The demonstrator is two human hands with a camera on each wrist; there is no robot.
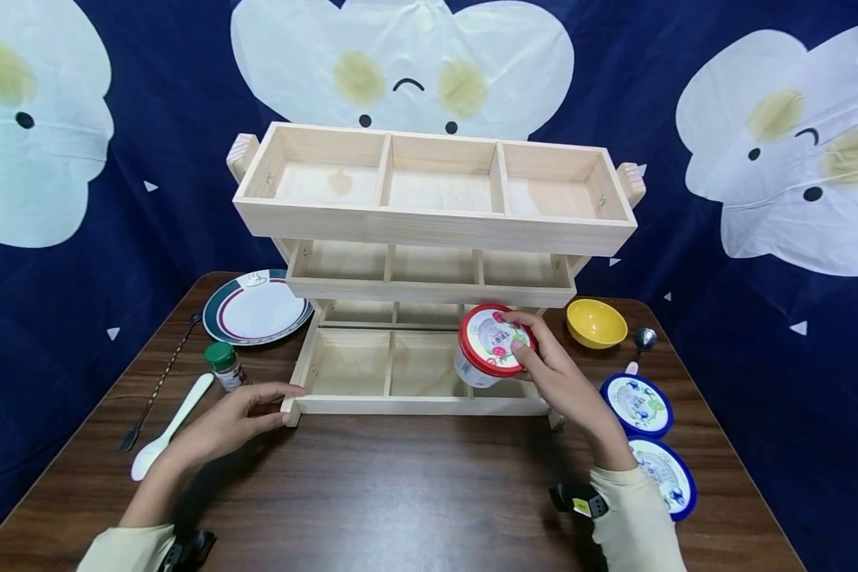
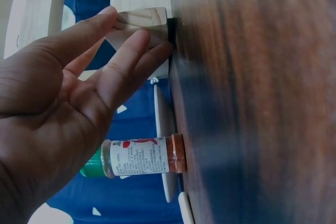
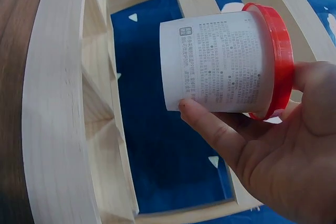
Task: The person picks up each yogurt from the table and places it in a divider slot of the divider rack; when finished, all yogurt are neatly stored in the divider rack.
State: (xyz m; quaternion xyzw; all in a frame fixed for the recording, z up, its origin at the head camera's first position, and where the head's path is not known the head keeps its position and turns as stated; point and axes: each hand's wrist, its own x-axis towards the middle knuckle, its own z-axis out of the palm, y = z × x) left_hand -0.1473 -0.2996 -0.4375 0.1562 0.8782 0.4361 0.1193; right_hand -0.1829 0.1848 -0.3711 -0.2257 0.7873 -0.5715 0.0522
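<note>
My right hand [image 1: 561,373] grips a round white plastic tub [image 3: 218,64] by its red lid [image 1: 496,338], which has a printed pink-and-green label. It holds the tub tilted over the right part of the bottom tray of a tiered wooden organizer [image 1: 429,406]. In the right wrist view one fingertip lies along the tub's side, below lines of small print. My left hand [image 1: 232,421] holds the organizer's front left corner. The left wrist view shows the thumb and fingers about the wooden corner block [image 2: 140,22]. Each visible tier has divided compartments.
On the left are a spice jar [image 1: 225,365], a white spoon [image 1: 171,429], a long twisted-handle utensil [image 1: 160,381] and a plate [image 1: 260,310]. On the right are a yellow bowl [image 1: 597,323], a metal-bowled spoon [image 1: 643,342] and two blue-rimmed lidded tubs [image 1: 638,405]. Behind hangs a blue cloth [image 1: 171,103].
</note>
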